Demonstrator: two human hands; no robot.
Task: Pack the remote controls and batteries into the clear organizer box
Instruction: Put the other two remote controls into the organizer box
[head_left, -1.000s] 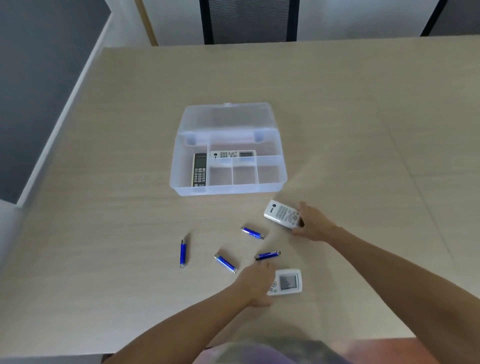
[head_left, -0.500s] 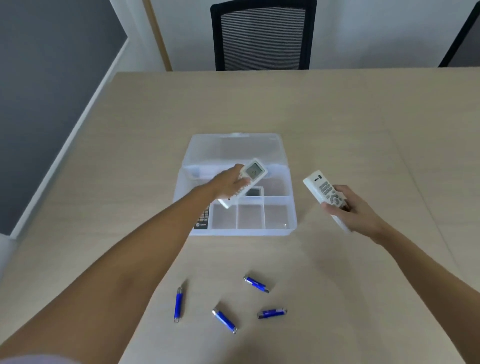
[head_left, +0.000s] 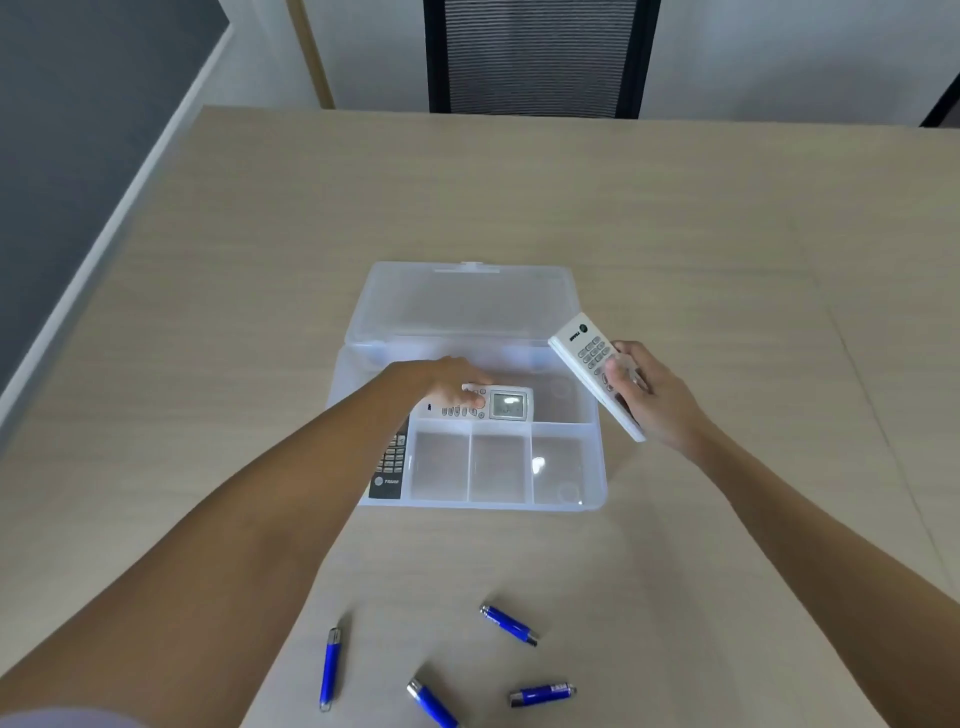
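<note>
The clear organizer box (head_left: 597, 467) lies open mid-table, lid folded back. My left hand (head_left: 447, 382) reaches into its long rear compartment and grips a white remote with a screen (head_left: 501, 404), lying flat there. A dark remote (head_left: 388, 467) rests in the left compartment, partly hidden by my left forearm. My right hand (head_left: 647, 395) holds a second white remote (head_left: 592, 364) tilted above the box's right edge. Several blue batteries lie on the table near me, such as one battery (head_left: 509, 625) and another battery (head_left: 330, 667).
The three small front compartments (head_left: 498, 460) of the box hold nothing. A black mesh chair (head_left: 540, 52) stands behind the table's far edge. The table's left edge (head_left: 104, 249) borders a grey floor.
My left hand has lowered the screen remote into the rear compartment. My right hand has brought the other remote closer to the box's right edge.
</note>
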